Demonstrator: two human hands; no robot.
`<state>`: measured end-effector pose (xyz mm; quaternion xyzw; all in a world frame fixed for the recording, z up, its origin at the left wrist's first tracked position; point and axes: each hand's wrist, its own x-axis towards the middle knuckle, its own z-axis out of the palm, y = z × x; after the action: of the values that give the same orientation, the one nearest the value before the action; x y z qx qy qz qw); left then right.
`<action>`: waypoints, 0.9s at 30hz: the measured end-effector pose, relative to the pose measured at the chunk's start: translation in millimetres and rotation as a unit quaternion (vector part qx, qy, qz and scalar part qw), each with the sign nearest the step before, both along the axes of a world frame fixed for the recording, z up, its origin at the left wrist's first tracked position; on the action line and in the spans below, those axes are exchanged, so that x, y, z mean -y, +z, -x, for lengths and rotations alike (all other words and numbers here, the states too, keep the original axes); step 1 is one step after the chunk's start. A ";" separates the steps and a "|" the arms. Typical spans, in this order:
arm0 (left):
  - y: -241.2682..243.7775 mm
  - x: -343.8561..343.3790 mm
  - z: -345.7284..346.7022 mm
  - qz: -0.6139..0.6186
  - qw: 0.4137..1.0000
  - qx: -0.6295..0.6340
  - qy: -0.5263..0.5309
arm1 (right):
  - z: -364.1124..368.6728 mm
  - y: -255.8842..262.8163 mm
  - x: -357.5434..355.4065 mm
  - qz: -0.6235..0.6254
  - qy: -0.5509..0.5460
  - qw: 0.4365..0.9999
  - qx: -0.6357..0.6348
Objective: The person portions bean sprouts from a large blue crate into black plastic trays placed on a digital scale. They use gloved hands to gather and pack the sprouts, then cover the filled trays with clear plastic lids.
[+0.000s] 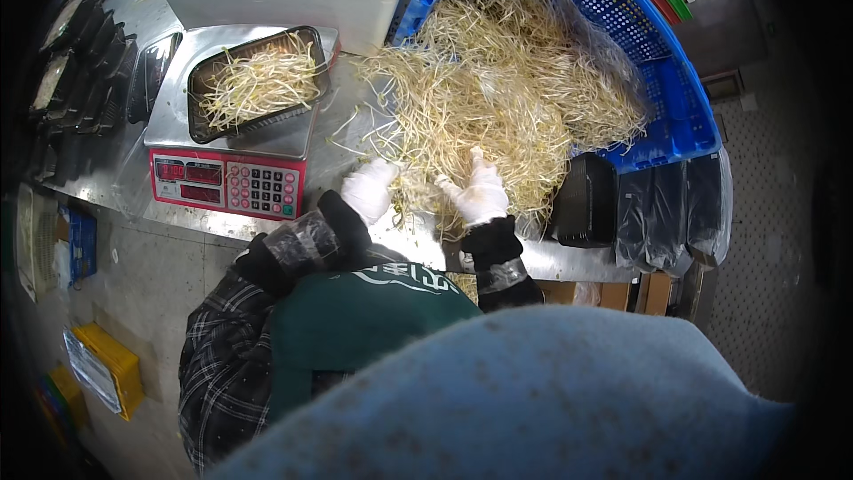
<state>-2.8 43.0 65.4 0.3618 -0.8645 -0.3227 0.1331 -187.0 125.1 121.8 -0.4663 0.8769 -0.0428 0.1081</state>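
Observation:
Before me a large heap of bean sprouts spills from a plastic bag in a blue crate onto the metal table. My left hand, in a white glove, touches the loose strands at the heap's near left edge; its fingertips are partly hidden, and a grip cannot be told. My right hand, also gloved in white, lies on the near side of the heap with thumb and forefinger spread. A black plastic tray holding sprouts rests tilted on the platform of a red digital scale, left of both hands.
A white foam box stands behind the scale. Black trays with sprouts line the far left. The blue crate is at the back right, with stacked empty black trays and black wrapped packs nearer me.

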 end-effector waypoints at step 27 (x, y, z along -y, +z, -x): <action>7.1 40.0 20.5 0.194 0.952 0.159 -0.178 | -36.8 -18.1 -1.9 0.017 0.152 0.985 0.077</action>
<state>-23.3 3.0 72.5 0.2157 -0.9707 -0.1061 0.0020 -150.2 127.0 103.7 -0.5916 0.7839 -0.0765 0.1724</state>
